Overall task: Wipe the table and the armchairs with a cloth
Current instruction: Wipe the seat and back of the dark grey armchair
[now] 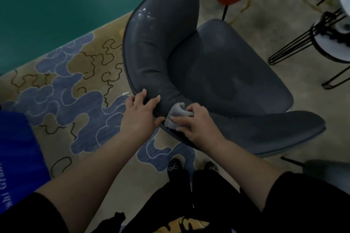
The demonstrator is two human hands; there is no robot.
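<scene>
Patterned carpet [62,89]; right hand [195,125] presses cloth [177,112] on armchair [217,66] (dark grey).

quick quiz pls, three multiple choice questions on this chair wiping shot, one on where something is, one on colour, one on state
1. Where is the cloth?
A. on the chair's backrest edge, under the right hand
B. on the carpet
C. on the red chair

2. What colour is the chair being wiped?
A. white
B. dark grey
C. green

3. What is the left hand doing?
A. holding the cloth
B. hanging free
C. resting open on the backrest edge

Answers: 1 A, the right hand presses the bunched cloth there. 2 B, seat and backrest are dark grey. 3 C, its fingers spread over the rim, no cloth in it.
</scene>
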